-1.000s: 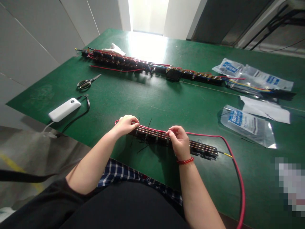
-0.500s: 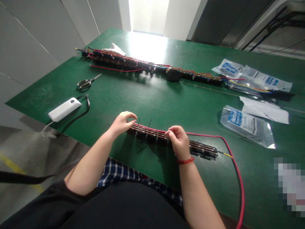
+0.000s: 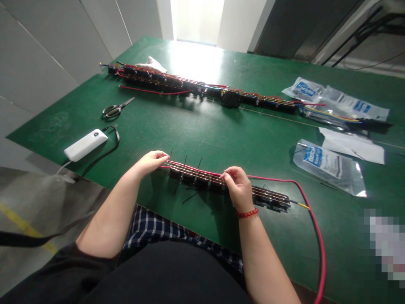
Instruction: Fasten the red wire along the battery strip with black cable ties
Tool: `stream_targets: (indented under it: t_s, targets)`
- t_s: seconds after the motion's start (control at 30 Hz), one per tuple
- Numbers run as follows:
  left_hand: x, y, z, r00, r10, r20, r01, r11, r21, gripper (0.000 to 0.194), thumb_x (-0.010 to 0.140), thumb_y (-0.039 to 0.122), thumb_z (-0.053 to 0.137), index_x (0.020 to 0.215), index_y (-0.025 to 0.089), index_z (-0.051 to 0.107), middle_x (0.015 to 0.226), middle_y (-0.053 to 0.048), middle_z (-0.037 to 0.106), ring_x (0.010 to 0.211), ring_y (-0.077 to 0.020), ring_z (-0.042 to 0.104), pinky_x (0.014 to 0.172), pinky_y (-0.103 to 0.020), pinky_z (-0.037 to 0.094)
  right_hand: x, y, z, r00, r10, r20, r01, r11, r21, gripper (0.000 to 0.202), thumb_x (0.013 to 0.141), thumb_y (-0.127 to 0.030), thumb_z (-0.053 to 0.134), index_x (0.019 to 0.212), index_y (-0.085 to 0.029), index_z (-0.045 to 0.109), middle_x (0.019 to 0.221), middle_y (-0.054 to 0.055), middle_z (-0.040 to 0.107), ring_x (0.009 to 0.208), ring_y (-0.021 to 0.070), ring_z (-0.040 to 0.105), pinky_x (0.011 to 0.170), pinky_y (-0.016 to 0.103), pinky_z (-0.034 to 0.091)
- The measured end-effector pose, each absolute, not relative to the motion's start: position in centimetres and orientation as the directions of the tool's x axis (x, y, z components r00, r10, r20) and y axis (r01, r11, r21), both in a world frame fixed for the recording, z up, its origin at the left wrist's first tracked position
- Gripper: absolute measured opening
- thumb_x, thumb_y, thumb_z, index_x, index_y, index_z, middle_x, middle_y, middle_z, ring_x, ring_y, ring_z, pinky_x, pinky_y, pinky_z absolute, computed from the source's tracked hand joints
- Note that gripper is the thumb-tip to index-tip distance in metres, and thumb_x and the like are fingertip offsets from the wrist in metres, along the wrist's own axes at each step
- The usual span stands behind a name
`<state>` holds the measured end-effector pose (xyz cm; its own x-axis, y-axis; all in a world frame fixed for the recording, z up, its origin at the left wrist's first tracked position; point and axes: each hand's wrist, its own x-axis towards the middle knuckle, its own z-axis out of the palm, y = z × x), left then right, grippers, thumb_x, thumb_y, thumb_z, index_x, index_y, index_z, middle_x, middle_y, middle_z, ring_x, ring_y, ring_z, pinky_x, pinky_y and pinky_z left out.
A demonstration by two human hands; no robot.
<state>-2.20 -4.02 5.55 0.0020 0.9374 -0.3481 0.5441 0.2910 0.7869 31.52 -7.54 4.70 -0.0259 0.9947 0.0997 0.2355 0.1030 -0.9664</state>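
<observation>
A narrow black wire assembly [image 3: 202,180] lies before me, with copper-coloured wires along its top and several thin black cable ties [image 3: 185,162] sticking out. A thick red cable [image 3: 272,179] runs along its far side, then curves down at the right. My left hand [image 3: 148,164] is closed in a pinch at the assembly's left end, on the red cable. Thumb and fingers of my right hand [image 3: 238,186], with a red bead bracelet on its wrist, pinch the red cable above the assembly's middle. That hand hides part of the assembly.
Across the green table [image 3: 202,131] lies a longer wired assembly [image 3: 177,84]. Scissors [image 3: 114,110] and a white power bank [image 3: 86,145] with a black cable are at left. Plastic bags [image 3: 330,164] and white paper [image 3: 351,145] lie at right.
My left hand has moved left along the assembly to its end, and its fingers have come together on the red cable. My right hand has barely moved.
</observation>
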Motion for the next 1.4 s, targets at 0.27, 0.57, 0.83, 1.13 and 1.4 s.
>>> stream_targets:
  t_s: [0.27, 0.57, 0.83, 1.13, 1.4]
  targets:
    - [-2.7, -3.5, 4.5, 0.066, 0.896, -0.439, 0.610, 0.312, 0.729, 0.035, 0.075, 0.051, 0.058, 0.083, 0.018, 0.067, 0.073, 0.000, 0.065, 0.068, -0.0175, 0.058, 0.062, -0.026, 0.040, 31.6, -7.6, 4.7, -0.030, 0.995, 0.100, 0.247, 0.104, -0.963, 0.014, 0.088, -0.036, 0.060, 0.092, -0.023, 0.059, 0.081, 0.001, 0.063, 0.074, 0.0163, 0.063, 0.072, 0.031, 0.053]
    - [-2.2, -3.9, 5.3, 0.041, 0.896, -0.442, 0.501, 0.364, 0.785, 0.037, 0.070, 0.050, 0.065, 0.087, 0.017, 0.068, 0.079, -0.002, 0.067, 0.074, -0.0176, 0.059, 0.066, -0.027, 0.041, 31.4, -7.7, 4.7, -0.023, 0.994, 0.105, 0.264, 0.108, -0.958, 0.014, 0.088, -0.036, 0.059, 0.092, -0.023, 0.059, 0.081, 0.001, 0.063, 0.073, 0.0159, 0.062, 0.072, 0.031, 0.052]
    - [-2.2, -4.1, 5.4, 0.062, 0.893, -0.446, 0.416, 0.383, 0.825, 0.037, 0.070, 0.048, 0.069, 0.090, 0.017, 0.067, 0.084, -0.002, 0.069, 0.079, -0.0172, 0.061, 0.073, -0.028, 0.044, 31.6, -7.6, 4.7, -0.030, 0.994, 0.104, 0.277, 0.109, -0.955, 0.015, 0.088, -0.036, 0.059, 0.092, -0.022, 0.059, 0.081, 0.001, 0.063, 0.073, 0.0157, 0.062, 0.072, 0.031, 0.052]
    - [-2.2, -4.2, 5.0, 0.069, 0.903, -0.423, 0.408, 0.362, 0.838, 0.037, 0.070, 0.048, 0.068, 0.091, 0.018, 0.066, 0.084, -0.003, 0.069, 0.081, -0.0185, 0.064, 0.075, -0.030, 0.046, 31.5, -7.6, 4.8, -0.034, 0.994, 0.107, 0.275, 0.112, -0.955, 0.015, 0.088, -0.037, 0.058, 0.091, -0.023, 0.058, 0.081, 0.001, 0.063, 0.074, 0.0160, 0.062, 0.072, 0.032, 0.053]
    - [-1.7, -4.5, 5.0, 0.049, 0.924, -0.379, 0.453, 0.318, 0.833, 0.038, 0.076, 0.045, 0.063, 0.103, 0.019, 0.061, 0.093, -0.005, 0.067, 0.088, -0.0193, 0.064, 0.079, -0.032, 0.049, 31.5, -7.6, 4.7, -0.029, 0.995, 0.098, 0.258, 0.102, -0.961, 0.014, 0.087, -0.036, 0.059, 0.092, -0.022, 0.058, 0.081, 0.001, 0.064, 0.075, 0.0162, 0.064, 0.072, 0.031, 0.053]
